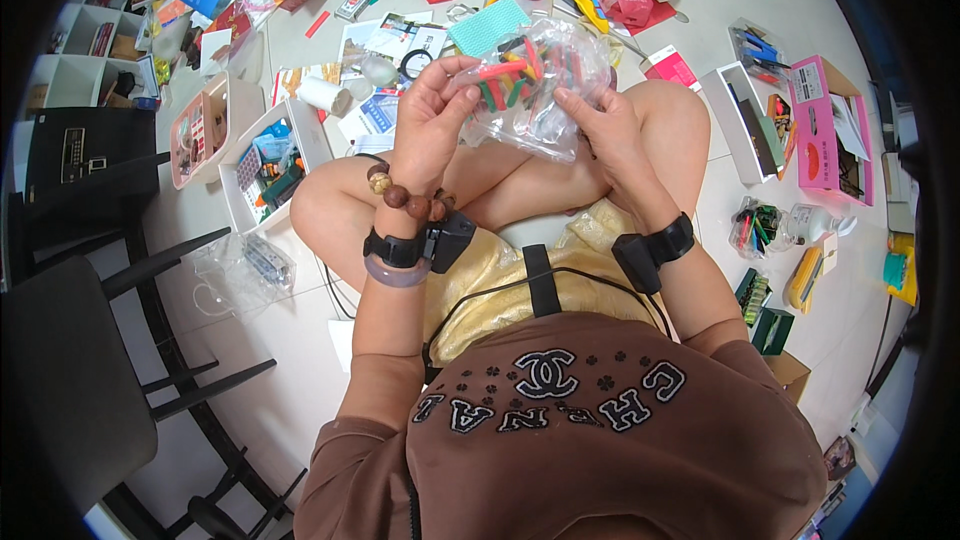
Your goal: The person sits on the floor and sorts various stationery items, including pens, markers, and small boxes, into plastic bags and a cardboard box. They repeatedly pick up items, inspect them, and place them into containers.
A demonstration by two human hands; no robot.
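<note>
Above my crossed legs I hold up a clear plastic bag point(548, 125) with red, yellow, green and black stick-like pieces inside; their exact kind I cannot make out. My left hand point(436, 110) pinches the bag's left side between thumb and fingers, close to the coloured pieces. On its right side my right hand point(608, 125) grips the crumpled plastic, with the thumb on top and the other fingers mostly hidden behind. Just beyond the bag, a turquoise textured sheet point(488, 26) lies on the floor.
To the left stand a white bin point(312, 130) of mixed items, a pink-rimmed box point(190, 180) and a dark chair point(75, 370). At right are a white box point(735, 130) and a pink box point(812, 180). Papers, yellow tools point(580, 0) and a white roll point(322, 95) litter the far floor.
</note>
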